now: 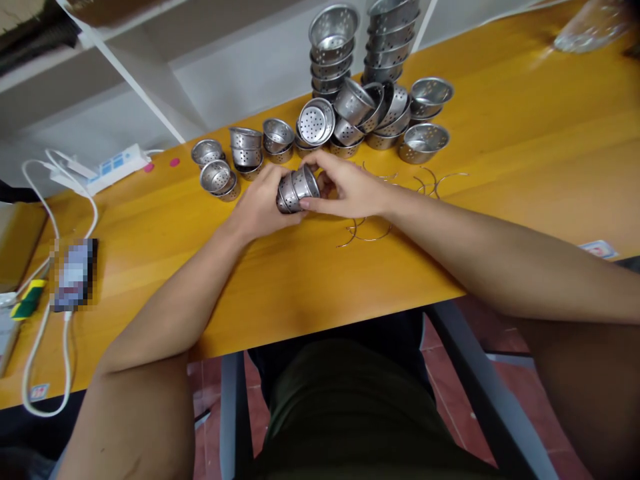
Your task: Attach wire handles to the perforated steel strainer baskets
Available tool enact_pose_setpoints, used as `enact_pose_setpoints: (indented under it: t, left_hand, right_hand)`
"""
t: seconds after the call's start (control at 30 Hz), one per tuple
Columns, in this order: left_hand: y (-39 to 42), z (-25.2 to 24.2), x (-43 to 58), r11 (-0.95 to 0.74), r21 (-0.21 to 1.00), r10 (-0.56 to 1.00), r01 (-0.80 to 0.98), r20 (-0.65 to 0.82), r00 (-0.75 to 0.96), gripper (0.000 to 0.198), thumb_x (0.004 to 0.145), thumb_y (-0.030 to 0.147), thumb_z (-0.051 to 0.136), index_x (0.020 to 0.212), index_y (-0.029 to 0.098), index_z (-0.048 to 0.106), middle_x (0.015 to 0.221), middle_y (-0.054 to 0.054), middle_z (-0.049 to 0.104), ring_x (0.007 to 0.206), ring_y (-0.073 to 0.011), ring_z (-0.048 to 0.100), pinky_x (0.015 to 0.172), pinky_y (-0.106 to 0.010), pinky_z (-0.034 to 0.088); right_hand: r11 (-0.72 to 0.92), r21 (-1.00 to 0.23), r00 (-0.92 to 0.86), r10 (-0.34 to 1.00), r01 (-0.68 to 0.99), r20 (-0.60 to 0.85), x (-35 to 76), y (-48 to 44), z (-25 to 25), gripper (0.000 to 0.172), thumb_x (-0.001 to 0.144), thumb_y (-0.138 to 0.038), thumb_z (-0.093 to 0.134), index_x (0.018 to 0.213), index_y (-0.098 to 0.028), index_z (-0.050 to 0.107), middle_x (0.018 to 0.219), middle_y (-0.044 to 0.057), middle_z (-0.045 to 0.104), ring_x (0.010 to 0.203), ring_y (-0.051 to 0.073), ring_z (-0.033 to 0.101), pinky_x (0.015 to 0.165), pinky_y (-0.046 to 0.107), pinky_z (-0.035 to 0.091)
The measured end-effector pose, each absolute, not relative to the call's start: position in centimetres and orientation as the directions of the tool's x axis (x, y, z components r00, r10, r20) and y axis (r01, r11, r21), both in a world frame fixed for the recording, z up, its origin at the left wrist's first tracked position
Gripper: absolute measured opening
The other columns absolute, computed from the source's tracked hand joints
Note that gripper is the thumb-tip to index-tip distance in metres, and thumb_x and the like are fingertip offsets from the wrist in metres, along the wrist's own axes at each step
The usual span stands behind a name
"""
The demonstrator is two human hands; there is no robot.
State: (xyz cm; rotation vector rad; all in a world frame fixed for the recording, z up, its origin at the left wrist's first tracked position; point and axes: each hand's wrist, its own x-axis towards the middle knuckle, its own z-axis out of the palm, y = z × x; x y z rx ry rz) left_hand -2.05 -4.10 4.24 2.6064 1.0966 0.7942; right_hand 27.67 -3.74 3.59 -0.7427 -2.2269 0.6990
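Observation:
A short stack of nested perforated metal cups [296, 189] is held on its side just over the table. My left hand [265, 203] wraps round the stack from the left, fingers partly hidden behind it. From the right, my right hand [345, 187] grips the rim of the end cup, thumb at the lower edge and fingers at the top. Behind my hands, a heap of similar cups [353, 103] lies tumbled, with more small stacks [246, 150] to the left. Thin bent wire rings [373, 237] lie under and beside my right forearm.
Tall cup stacks [334, 40] stand at the back against the white shelf. A power strip [117, 168], white cable, phone [75, 275] and green-yellow handled tool [29, 300] are at the left. A clear plastic item [593, 27] lies at the far right.

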Motion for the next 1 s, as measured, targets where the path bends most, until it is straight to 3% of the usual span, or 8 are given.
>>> enact_pose_setpoints:
  t: [0.13,0.3,0.47,0.6,0.8,0.93,1.0]
  left_hand:
    - [-3.2,3.4,-2.5,-0.695,0.442,0.718,0.568,0.387,0.578,0.090,0.088,0.073,0.115,0.151,0.027,0.071,0.137,-0.010,0.086,0.124,-0.0384,0.088,0.117,-0.056,0.076]
    - [-1.6,2.2,-3.9,-0.693,0.568,0.701,0.444,0.387,0.599,0.093,0.092,0.103,0.099,0.140,0.026,0.079,0.118,-0.007,0.084,0.102,-0.0330,0.087,0.101,-0.056,0.079]
    - [1.0,0.1,-5.3,-0.735,0.556,0.678,0.389,0.587,0.442,0.108,0.093,0.108,0.097,0.164,0.031,0.073,0.157,-0.014,0.084,0.150,-0.0435,0.085,0.136,-0.067,0.071]
    - [2.4,-1.7,-5.5,-0.772,0.496,0.629,0.397,0.684,0.369,0.112,0.094,0.106,0.098,0.173,0.033,0.067,0.169,-0.015,0.080,0.165,-0.0473,0.079,0.151,-0.074,0.061]
    - [1.6,-1.8,-4.8,-0.780,0.469,0.619,0.415,0.676,0.399,0.115,0.096,0.104,0.098,0.181,0.036,0.062,0.179,-0.016,0.075,0.176,-0.0496,0.072,0.157,-0.075,0.055]
    - [0.5,-1.4,-4.1,-0.731,0.475,0.671,0.489,0.629,0.393,0.115,0.099,0.101,0.097,0.186,0.038,0.056,0.184,-0.018,0.070,0.177,-0.0478,0.071,0.151,-0.072,0.060]
    - [0.2,-1.3,-3.9,-0.703,0.488,0.701,0.517,0.595,0.392,0.119,0.093,0.104,0.101,0.181,0.035,0.061,0.177,-0.018,0.073,0.170,-0.0472,0.075,0.146,-0.072,0.063]
  right_hand:
    - [0.779,-0.584,-0.643,0.571,0.228,0.510,28.1,-2.7,3.5,0.090,0.113,-0.099,0.075,0.167,-0.027,0.070,0.151,0.018,0.080,0.133,0.041,0.079,0.125,0.065,0.069]
    - [0.840,-0.501,-0.720,0.478,0.208,0.503,29.4,-2.5,5.1,0.089,0.115,-0.089,0.079,0.179,-0.028,0.067,0.165,0.020,0.076,0.147,0.046,0.075,0.134,0.070,0.065]
    - [0.805,-0.451,-0.614,0.589,0.385,0.526,31.0,-2.1,5.5,0.099,0.114,-0.087,0.080,0.195,-0.033,0.060,0.181,0.021,0.068,0.167,0.053,0.066,0.146,0.077,0.056]
    - [0.751,-0.413,-0.623,0.659,0.515,0.423,31.3,-1.3,4.0,0.106,0.113,-0.085,0.082,0.202,-0.035,0.055,0.186,0.021,0.068,0.170,0.055,0.068,0.146,0.079,0.057]
    - [0.669,-0.399,-0.583,0.743,0.627,0.330,30.2,-1.4,3.4,0.107,0.111,-0.076,0.091,0.200,-0.027,0.057,0.195,0.024,0.062,0.166,0.058,0.073,0.143,0.077,0.061]
    - [0.655,-0.428,-0.578,0.754,0.623,0.312,29.6,-1.5,3.3,0.103,0.111,-0.077,0.089,0.196,-0.026,0.061,0.191,0.024,0.066,0.167,0.057,0.073,0.144,0.077,0.060]
    - [0.649,-0.443,-0.567,0.759,0.619,0.320,29.6,-1.6,3.4,0.107,0.109,-0.082,0.089,0.196,-0.026,0.060,0.192,0.025,0.065,0.168,0.058,0.072,0.145,0.078,0.059]
